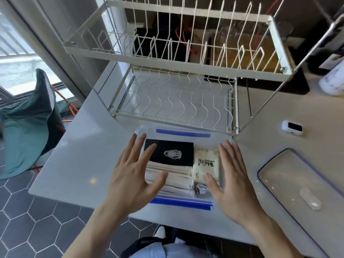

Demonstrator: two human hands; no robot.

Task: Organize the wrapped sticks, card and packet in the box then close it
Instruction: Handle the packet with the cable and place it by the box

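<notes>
A clear plastic box (183,132) with blue clips stands open on the white counter in front of me. Inside it, a black card (172,152) with a white figure lies on a stack of white wrapped sticks (178,180). A cream packet (205,164) printed "MiNi" lies along the box's right side. My left hand (130,175) hovers flat over the box's left part, fingers spread, holding nothing. My right hand (230,181) hovers over the right part, fingers apart, also holding nothing. The clear lid (297,181) with a blue seal lies upside down to the right.
A white wire dish rack (176,75) stands right behind the box. A small white device (291,127) sits on the counter to the right, and a white bottle (333,79) at far right. A green chair (28,123) stands left of the counter.
</notes>
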